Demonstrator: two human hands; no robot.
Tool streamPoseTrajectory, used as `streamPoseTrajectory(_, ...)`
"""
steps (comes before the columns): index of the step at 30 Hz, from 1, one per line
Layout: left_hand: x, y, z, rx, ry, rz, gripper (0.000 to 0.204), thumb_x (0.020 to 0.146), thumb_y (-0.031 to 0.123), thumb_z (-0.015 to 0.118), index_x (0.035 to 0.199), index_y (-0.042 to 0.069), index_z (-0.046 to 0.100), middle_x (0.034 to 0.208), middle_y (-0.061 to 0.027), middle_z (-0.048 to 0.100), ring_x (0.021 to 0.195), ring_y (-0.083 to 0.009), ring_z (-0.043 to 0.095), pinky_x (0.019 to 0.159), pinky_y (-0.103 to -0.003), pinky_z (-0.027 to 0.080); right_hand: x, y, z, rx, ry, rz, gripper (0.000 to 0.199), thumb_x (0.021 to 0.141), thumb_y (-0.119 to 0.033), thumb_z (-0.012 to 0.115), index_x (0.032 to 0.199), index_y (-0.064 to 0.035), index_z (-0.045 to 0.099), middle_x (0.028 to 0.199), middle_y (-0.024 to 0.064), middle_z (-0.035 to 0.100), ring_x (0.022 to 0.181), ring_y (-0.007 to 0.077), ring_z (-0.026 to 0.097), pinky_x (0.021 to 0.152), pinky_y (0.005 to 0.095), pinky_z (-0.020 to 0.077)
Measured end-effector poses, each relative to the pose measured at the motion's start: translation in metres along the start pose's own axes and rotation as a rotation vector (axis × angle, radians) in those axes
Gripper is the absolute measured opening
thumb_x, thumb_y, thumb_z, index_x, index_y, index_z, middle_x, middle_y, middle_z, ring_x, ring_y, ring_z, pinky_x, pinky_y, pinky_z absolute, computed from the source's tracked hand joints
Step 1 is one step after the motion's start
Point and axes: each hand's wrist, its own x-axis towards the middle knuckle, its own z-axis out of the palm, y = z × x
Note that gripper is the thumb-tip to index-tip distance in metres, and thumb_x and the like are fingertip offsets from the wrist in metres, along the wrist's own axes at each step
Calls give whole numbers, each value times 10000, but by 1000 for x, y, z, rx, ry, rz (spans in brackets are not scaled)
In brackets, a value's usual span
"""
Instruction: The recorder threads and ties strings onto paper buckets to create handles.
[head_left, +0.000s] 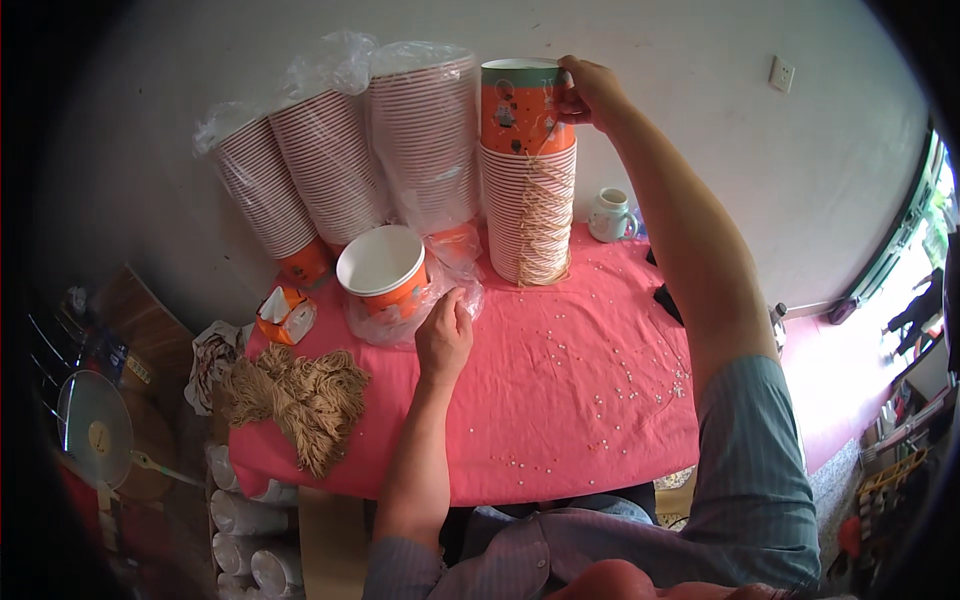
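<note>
Orange tub [515, 115] meets right hand [594, 93]; left hand [443, 338], palm hidden.

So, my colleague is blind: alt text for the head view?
A person's right hand holds the top orange cup of a tall, string-laced stack; the left hand is near another orange cup. Three plastic-wrapped stacks and tan strings share the pink tablecloth.

Behind my right grip [592, 94] rises a pale wall [660, 45], a white socket [782, 74] set in it to the right. Farther right, daylight pours through a green-framed opening [939, 190] onto the floor [825, 425]; below my grip spreads a pink-covered table [515, 400].
</note>
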Motion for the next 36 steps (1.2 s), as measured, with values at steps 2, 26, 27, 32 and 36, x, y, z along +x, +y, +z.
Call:
streamPoseTrajectory(2, 0, 1, 3, -7, -3, 3, 271, 992, 28, 669, 1263, 24, 680, 1130, -178, 785, 1014, -369, 766, 848, -447, 616, 0, -1, -4, -32, 38, -9, 446, 1009, -448, 692, 1258, -79, 703, 835, 131, 678, 725, 278, 749, 705, 459, 679)
streamPoseTrajectory(26, -2, -3, 1, -1, -16, 18, 259, 1051, 86, 643, 1299, 32, 697, 1127, -203, 780, 926, -376, 769, 783, -434, 605, -382, 43, 6, 878, -1397, -296, 348, 1113, -251, 696, 958, 55, 755, 865, 152, 757, 744, 288, 713, 659, 402, 537)
streamPoseTrajectory(27, 0, -1, 2, -18, -28, 1, 257, 1052, 82, 640, 1297, 28, 698, 1136, -205, 779, 950, -382, 767, 797, -435, 605, -384, 49, 9, 879, -1388, -292, 348, 1113, -251, 696, 958, 55, 755, 865, 152, 757, 744, 288, 713, 659, 402, 537)
streamPoseTrajectory(32, 0, 4, 2, -55, -70, -79, 255, 1045, 60, 639, 1288, 12, 696, 1143, -213, 774, 1010, -399, 766, 850, -439, 609, -392, 67, 14, 968, -1422, -143, 345, 1119, -232, 693, 945, 63, 742, 796, 119, 700, 686, 185, 624, 627, 375, 500)
streamPoseTrajectory(36, -1, -1, 4, -32, -47, -48, 253, 1045, 61, 640, 1285, 4, 695, 1142, -220, 773, 1016, -404, 766, 862, -441, 610, -391, 65, 12, 921, -1423, -103, 321, 1123, -199, 684, 953, 66, 742, 775, 105, 680, 677, 172, 605, 608, 361, 483)
